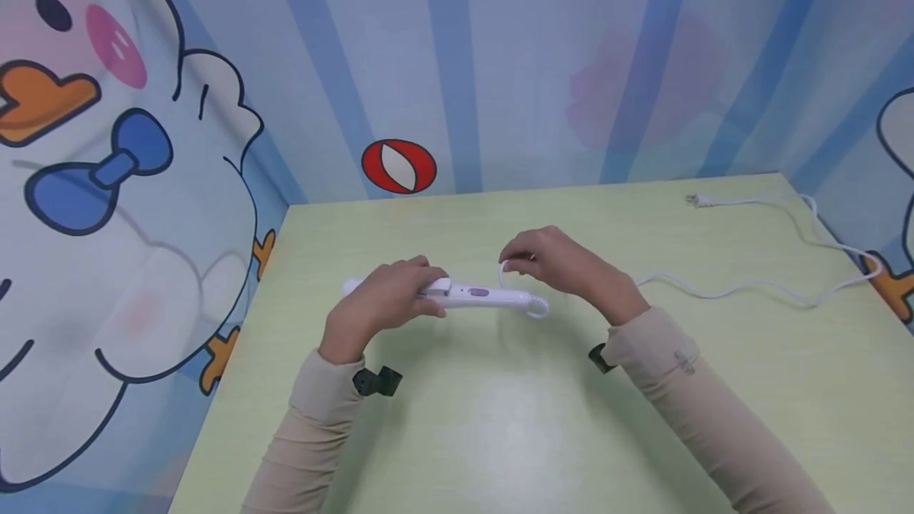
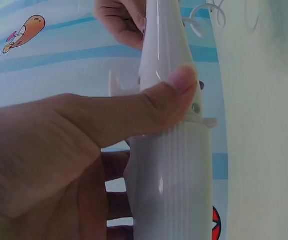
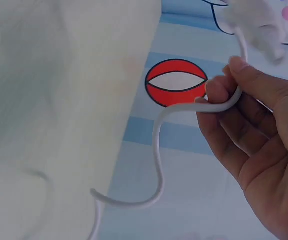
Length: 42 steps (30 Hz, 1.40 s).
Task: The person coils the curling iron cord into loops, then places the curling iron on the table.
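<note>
My left hand (image 1: 385, 293) grips a white hair curling iron (image 1: 493, 297) just above the table, the iron's handle lying towards the right. In the left wrist view, the thumb (image 2: 156, 102) presses across the iron's body beside a ribbed section. To the right, my right hand (image 1: 557, 262) pinches the iron's white power cord (image 3: 159, 150) between thumb and fingers, close to the handle's end. A loop of cord hangs at that end. From the right hand, the cord trails over the table's right side to a plug (image 1: 703, 200) near the back edge.
A pale green table (image 1: 457, 435) lies under both hands. Behind it rises a blue striped wall (image 1: 500, 86), with a large cartoon duck (image 1: 171, 205) at left. Each sleeve cuff carries a small black device (image 1: 377, 381).
</note>
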Tool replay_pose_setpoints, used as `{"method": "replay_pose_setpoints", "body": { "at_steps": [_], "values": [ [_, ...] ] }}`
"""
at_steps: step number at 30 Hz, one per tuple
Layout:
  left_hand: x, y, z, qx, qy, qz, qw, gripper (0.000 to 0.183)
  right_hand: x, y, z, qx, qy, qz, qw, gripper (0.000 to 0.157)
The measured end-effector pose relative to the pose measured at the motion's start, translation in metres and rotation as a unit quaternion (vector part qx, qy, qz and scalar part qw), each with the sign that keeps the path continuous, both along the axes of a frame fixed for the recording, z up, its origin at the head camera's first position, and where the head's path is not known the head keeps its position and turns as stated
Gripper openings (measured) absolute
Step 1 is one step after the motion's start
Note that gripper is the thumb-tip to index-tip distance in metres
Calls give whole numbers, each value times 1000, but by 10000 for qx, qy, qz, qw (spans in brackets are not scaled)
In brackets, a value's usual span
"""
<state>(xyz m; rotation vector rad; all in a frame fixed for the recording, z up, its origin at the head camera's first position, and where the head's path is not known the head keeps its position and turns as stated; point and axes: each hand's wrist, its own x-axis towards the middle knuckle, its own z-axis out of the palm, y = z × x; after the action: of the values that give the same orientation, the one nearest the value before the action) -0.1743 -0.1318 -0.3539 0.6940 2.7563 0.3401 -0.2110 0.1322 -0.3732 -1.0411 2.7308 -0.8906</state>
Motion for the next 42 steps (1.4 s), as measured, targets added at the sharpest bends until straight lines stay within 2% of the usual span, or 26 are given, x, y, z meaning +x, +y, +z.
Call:
{"method": "replay_pose_setpoints", "body": {
  "at_steps": [5, 11, 15, 19, 26, 32, 36, 42],
  "values": [
    [1, 6, -2, -373, -14, 253, 9990, 43, 6, -4, 8, 329, 713, -107, 9968, 14],
    [2, 12, -5, -511, -50, 566, 9971, 43, 18, -11, 7, 403, 1155, -484, 9913, 11],
    [2, 11, -9, -411, -17, 750, 9963, 45, 21, -15, 2, 191, 1101, -793, 9906, 10],
    [0, 9, -13, -364, 55, 861, 9956, 48, 22, -18, -2, -122, 824, -1198, 9893, 13],
    [-6, 5, -20, 43, 250, 1021, 9944, 47, 28, -19, -9, -1225, 221, -1681, 9779, 18],
    [-14, -4, -20, 507, 492, 944, 9930, 44, 31, -17, -18, -1859, -179, -1621, 9689, 23],
    [-18, -9, -17, 818, 518, 840, 9918, 41, 30, -13, -24, -2065, -269, -1425, 9676, 21],
    [-21, -14, -12, 1252, 458, 702, 9886, 39, 27, -4, -42, -1818, 138, -853, 9795, 19]
  ]
}}
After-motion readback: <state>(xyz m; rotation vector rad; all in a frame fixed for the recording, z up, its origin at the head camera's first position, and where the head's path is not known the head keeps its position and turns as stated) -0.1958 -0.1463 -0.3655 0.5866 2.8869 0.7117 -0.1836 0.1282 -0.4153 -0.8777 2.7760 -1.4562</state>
